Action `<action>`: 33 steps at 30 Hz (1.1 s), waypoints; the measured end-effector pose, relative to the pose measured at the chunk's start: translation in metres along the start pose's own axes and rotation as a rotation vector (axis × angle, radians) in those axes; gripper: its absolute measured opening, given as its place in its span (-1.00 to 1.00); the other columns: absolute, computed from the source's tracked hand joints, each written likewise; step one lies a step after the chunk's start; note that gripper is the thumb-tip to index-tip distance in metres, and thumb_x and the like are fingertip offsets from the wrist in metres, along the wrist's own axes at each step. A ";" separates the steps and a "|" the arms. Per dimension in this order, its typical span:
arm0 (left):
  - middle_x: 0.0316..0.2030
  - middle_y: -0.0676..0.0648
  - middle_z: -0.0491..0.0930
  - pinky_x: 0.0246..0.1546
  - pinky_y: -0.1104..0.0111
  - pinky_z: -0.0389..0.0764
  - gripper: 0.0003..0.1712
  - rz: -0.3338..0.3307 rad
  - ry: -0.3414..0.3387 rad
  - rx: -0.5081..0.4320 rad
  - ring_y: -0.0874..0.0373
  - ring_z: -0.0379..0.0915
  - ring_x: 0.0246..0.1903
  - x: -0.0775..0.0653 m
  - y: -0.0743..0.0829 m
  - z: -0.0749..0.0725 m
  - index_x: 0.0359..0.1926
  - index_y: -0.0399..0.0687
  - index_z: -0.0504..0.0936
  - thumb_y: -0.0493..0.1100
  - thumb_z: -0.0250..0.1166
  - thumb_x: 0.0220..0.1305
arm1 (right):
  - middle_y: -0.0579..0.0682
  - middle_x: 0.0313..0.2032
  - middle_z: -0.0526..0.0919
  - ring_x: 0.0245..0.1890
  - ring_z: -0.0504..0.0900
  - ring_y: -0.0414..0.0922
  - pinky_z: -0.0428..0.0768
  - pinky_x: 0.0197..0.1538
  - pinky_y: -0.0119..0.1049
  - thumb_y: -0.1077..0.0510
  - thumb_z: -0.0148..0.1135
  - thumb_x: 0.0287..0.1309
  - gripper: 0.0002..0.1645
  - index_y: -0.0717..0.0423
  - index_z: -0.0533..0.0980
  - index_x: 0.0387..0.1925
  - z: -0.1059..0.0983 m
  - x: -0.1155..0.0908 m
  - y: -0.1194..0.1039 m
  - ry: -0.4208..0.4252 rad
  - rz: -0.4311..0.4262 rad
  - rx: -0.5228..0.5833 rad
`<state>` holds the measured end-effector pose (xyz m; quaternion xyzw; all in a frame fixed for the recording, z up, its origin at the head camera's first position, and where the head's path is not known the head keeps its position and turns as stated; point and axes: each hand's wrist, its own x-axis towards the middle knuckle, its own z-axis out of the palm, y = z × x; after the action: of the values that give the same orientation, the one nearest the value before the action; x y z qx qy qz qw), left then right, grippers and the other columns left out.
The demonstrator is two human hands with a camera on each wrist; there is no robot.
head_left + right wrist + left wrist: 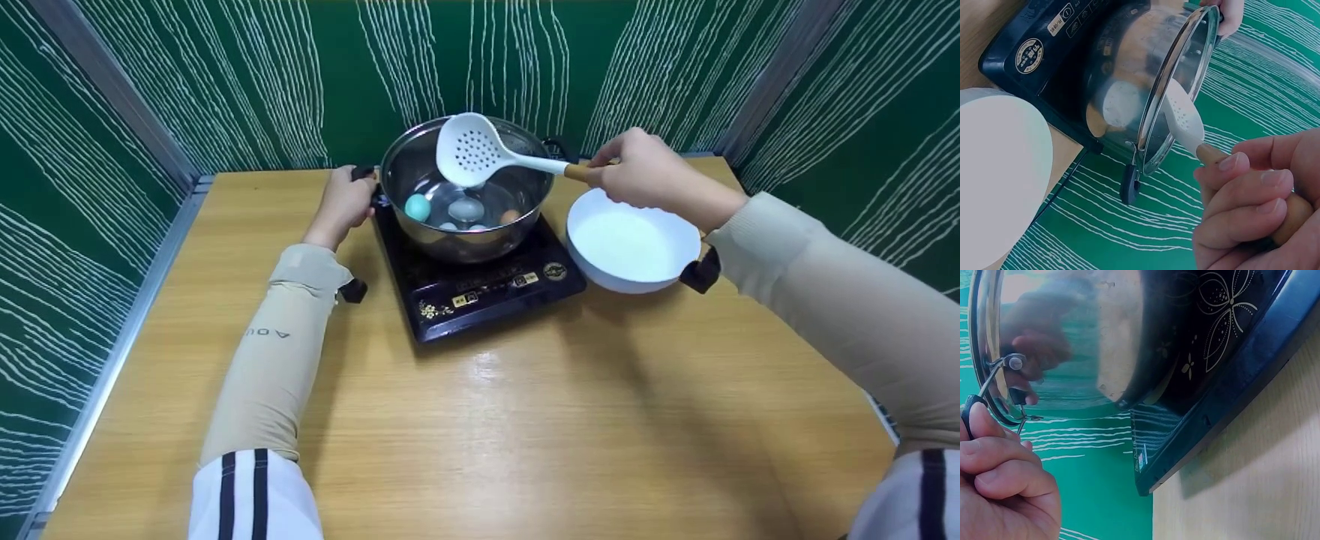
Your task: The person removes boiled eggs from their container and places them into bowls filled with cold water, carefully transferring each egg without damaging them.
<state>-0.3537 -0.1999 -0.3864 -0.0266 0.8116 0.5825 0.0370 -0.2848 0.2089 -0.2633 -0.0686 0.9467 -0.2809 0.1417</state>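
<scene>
A steel pot stands on a black induction cooker. Inside it lie several eggs, among them a turquoise egg, a pale egg and a brown egg; the near rim partly hides others. My left hand grips the pot's black side handle, its fingers curled round it. In my right hand is a white slotted skimmer, held by its wooden handle. The skimmer's perforated head is over the pot's opening, with no egg visible on it.
Right of the cooker, a white bowl sits on the wooden table, below my right forearm. Green walls with white streaks enclose the table's back and sides. A dark cable runs from the cooker near the bowl.
</scene>
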 end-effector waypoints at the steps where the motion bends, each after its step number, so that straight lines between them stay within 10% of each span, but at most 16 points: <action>1: -0.44 0.06 0.38 -0.65 0.51 0.25 -0.88 -0.003 -0.001 0.003 0.32 0.35 -0.68 0.000 0.000 0.000 -0.08 -0.02 0.36 -0.16 -0.08 0.69 | 0.04 -0.29 0.65 -0.48 0.48 -0.18 0.46 -0.48 -0.34 0.02 0.15 0.58 -0.48 0.26 0.58 0.34 0.001 0.001 -0.001 -0.001 -0.001 -0.001; 14: -0.32 0.00 0.40 -0.62 0.51 0.30 -0.87 -0.053 -0.015 0.006 0.31 0.36 -0.64 -0.002 0.000 -0.001 0.03 -0.05 0.36 -0.15 -0.10 0.69 | 0.33 0.22 0.62 -0.15 0.57 0.00 0.56 -0.23 -0.29 0.12 0.15 0.57 -0.50 0.32 0.57 0.36 0.020 0.010 -0.022 -0.014 -0.019 -0.057; 33: -0.29 0.00 0.41 -0.57 0.50 0.33 -0.86 -0.033 -0.014 0.006 0.30 0.37 -0.60 -0.002 0.001 -0.002 0.05 -0.03 0.37 -0.12 -0.09 0.72 | 0.15 -0.24 0.70 -0.52 0.46 -0.15 0.39 -0.49 -0.32 0.17 0.07 0.51 -0.59 0.31 0.71 0.11 0.045 0.015 -0.038 0.023 -0.109 -0.178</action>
<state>-0.3517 -0.2019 -0.3850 -0.0358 0.8126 0.5794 0.0525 -0.2835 0.1510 -0.2825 -0.1289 0.9644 -0.2039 0.1087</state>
